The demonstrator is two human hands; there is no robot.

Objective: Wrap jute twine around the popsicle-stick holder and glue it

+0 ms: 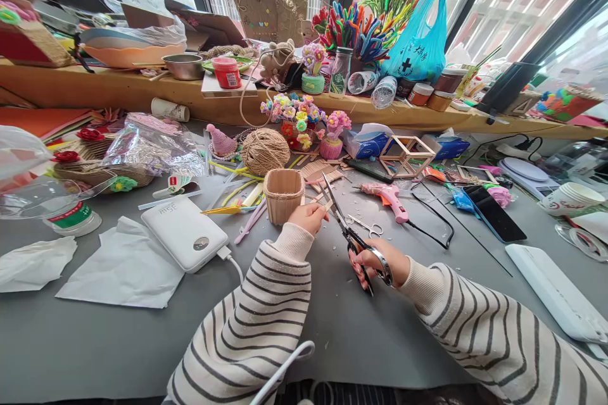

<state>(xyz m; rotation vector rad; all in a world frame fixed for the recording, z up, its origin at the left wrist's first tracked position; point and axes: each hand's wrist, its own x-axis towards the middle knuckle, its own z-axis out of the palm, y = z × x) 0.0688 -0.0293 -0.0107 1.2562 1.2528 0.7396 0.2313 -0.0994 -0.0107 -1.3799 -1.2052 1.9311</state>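
Note:
My left hand pinches a short piece of flat wooden stick, its end poking out past my fingertips. Large dark-handled scissors are in my right hand, with fingers through the loops. Their blades are parted and point up and left, right beside the stick piece. Just behind my left hand stands a small cup faced with wooden sticks, a woven band round its rim. More flat sticks lie behind it. Small silver scissors rest on the table by the large blades.
A pink glue gun with a black cord lies to the right, near a phone. On the left are a white power bank and white paper. A twine ball and pipe-cleaner flowers sit at the back.

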